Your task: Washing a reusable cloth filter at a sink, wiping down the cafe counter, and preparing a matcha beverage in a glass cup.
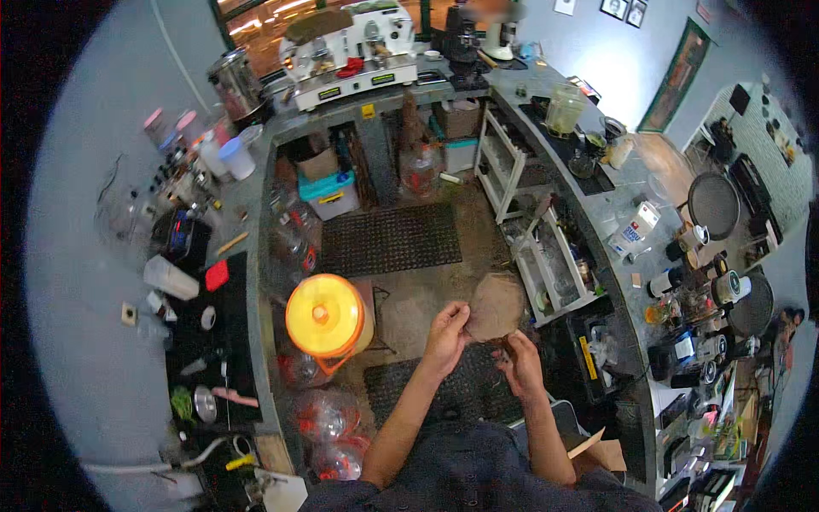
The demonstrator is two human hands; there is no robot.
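A flat brown piece, like paper or cardboard with a rounded outline (496, 307), is held up in front of me over the floor. My left hand (448, 336) pinches its left edge between thumb and fingers. At its lower right edge is my right hand (521, 365), with the thumb and a finger at the rim and the other fingers curled below. What the piece is made of cannot be told for sure. Left of my hands stands a drink cooler with a yellow lid and orange rim (322, 315), touched by neither hand.
Black rubber mats (391, 238) lie on the floor. White shelving (550, 262) stands under the right counter, which holds a milk carton (635, 228) and jars. Large clear bottles (326, 415) stand low at left. An espresso machine (352, 57) is on the far counter.
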